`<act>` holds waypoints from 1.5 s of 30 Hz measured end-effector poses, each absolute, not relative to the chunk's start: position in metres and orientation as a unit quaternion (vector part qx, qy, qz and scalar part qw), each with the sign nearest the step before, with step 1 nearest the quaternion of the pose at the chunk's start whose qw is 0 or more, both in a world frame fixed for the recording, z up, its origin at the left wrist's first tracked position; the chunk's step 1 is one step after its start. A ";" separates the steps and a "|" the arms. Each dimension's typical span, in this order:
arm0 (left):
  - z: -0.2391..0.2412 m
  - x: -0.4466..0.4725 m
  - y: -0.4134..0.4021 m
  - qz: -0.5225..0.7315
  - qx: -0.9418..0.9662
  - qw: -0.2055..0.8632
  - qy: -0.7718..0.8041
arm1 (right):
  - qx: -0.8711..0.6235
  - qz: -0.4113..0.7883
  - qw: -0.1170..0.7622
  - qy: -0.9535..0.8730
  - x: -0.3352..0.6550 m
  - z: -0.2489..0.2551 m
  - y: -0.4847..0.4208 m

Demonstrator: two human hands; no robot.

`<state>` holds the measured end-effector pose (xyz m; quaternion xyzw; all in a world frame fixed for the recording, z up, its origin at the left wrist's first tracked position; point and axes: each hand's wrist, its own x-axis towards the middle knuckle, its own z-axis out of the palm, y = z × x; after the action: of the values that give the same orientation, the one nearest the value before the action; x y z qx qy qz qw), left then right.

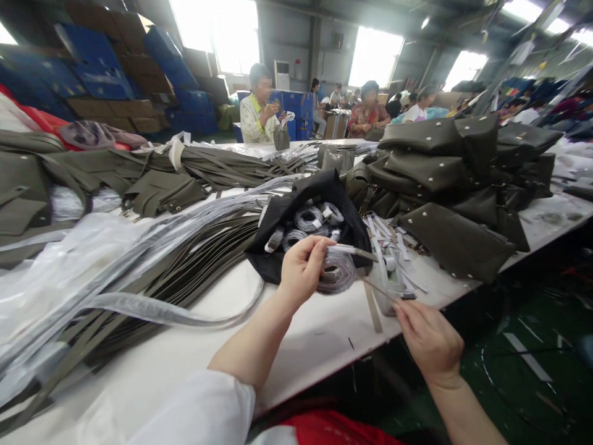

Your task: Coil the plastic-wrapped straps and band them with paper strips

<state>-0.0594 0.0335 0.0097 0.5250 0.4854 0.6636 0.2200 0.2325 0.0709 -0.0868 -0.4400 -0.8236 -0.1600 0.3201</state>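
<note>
My left hand [303, 269] is closed on a coiled strap [341, 273] wrapped in clear plastic, held over the table's front part. A flat white-and-dark end sticks out to the right from its fingers. My right hand [430, 340], lower and to the right, pinches the end of a thin brownish strip [378, 289]. That strip runs up toward the coil; where it joins is not clear. Just behind my left hand, an open black cloth bag [264, 253] holds several plastic-wrapped coils [308, 217]. A grey tape dispenser [391, 287] stands beyond the strip.
Long dark olive straps [208, 253] and clear plastic sleeves [139, 307] cover the left side of the white table [319, 346]. Olive bags [456, 238] are piled at right. Paper scraps [403, 247] lie near the dispenser. Co-workers [259, 114] sit across the table.
</note>
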 end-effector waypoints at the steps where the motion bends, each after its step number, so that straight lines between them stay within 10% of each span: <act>1: 0.010 -0.061 0.033 0.672 0.521 0.222 0.478 | -0.413 -0.154 0.300 -0.846 0.224 -0.094 0.057; 26: 0.023 -0.054 0.013 0.657 0.600 0.217 0.401 | -0.586 -0.090 0.003 -0.805 0.177 -0.125 0.064; 45: 0.011 -0.056 0.032 0.550 0.617 0.262 0.499 | -0.535 0.213 0.203 -0.792 0.228 -0.051 0.034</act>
<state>-0.0564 0.0316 0.0114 0.6165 0.4986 0.5503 0.2616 0.2282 0.0340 -0.0512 -0.5353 -0.7917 0.2131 0.2028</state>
